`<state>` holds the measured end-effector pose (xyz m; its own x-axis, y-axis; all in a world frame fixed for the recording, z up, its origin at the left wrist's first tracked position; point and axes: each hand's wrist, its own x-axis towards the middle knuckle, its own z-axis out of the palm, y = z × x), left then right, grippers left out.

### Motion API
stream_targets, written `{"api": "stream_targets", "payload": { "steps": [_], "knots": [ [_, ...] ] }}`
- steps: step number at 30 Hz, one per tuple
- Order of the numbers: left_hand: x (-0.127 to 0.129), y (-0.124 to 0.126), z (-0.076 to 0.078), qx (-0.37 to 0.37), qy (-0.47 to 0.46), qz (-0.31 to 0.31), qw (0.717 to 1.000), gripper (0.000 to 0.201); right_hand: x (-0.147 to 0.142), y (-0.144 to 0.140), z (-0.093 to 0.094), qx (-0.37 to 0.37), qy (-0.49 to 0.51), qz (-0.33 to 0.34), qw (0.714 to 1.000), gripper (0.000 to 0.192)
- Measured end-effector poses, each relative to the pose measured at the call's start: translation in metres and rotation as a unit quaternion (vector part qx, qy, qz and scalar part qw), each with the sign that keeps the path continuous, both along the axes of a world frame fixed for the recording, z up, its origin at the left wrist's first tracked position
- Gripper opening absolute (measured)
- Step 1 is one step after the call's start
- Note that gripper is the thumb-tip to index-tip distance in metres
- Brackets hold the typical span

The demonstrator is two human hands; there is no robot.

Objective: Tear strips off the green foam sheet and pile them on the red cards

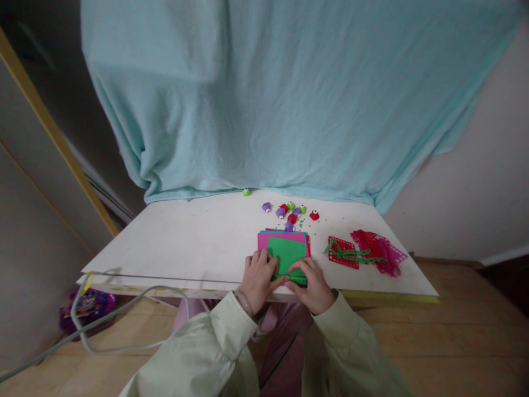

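A green craft sheet (287,255) lies on a stack of coloured sheets, with a pink sheet (263,240) just under it. Along its near edge runs a narrow green strip with a row of holes (301,280). My left hand (258,277) presses on the sheet's left side, fingers bent and thumb reaching to the near edge. On the right, my right hand (312,284) pinches that same edge, its index finger curled over the sheet. Both thumbs meet near the middle. The exact grip under the fingertips is hidden.
Several small purple, red and green figures with googly eyes (281,213) lie beyond the stack among tiny green bits. To the right are red hole-punched sheets (344,262) and loose green strips (355,255). A grey cable (124,309) hangs at the table's (185,237) left front edge.
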<state>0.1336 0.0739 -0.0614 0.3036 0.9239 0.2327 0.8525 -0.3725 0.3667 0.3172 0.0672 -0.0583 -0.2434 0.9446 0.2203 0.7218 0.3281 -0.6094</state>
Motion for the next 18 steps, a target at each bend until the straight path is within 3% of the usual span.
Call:
{"api": "stream_targets", "payload": {
  "steps": [6,12,18],
  "knots": [
    [0.0,-0.0005,0.0018,-0.006,0.008,0.002,1.0,0.031,0.0031,0.007,-0.0009,-0.029,-0.004,0.04,0.999,0.019],
    [0.0,-0.0004,0.0025,-0.005,0.003,-0.001,1.0,0.031,-0.0044,0.004,-0.0005,-0.034,-0.014,-0.021,0.999,0.02],
    [-0.0005,0.0,0.0003,0.0,0.004,0.0,1.0,0.035,0.0031,0.0061,-0.0075,-0.055,0.017,-0.023,0.998,0.02]
  ]
}}
